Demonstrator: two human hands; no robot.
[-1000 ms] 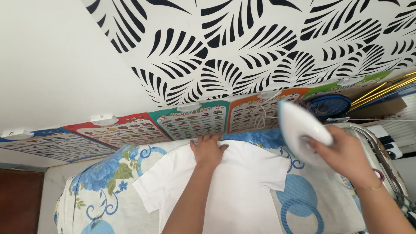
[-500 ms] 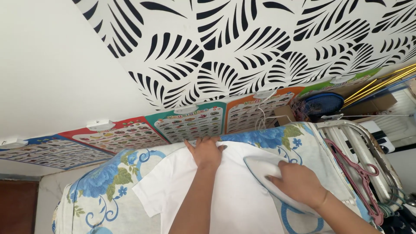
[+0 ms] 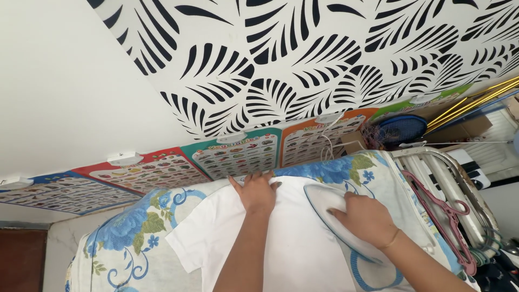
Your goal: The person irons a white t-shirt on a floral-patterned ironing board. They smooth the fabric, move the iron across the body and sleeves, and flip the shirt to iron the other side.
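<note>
Lower centre of frame: white T-shirt (image 3: 286, 238) spread over a blue-flowered cover (image 3: 130, 227). Left hand (image 3: 257, 192) flat on the collar area, fingers released and splayed. Right hand (image 3: 365, 219) at lower right, fingers clenched around a white iron (image 3: 324, 203) resting on the shirt.

Bright even daylight, soft shadows, sharp focus, tilted view.

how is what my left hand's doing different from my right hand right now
The left hand lies flat and open, fingers spread, pressing the white shirt near its far edge. The right hand is curled around the white iron, gripping it. Both are over the same shirt.
</note>
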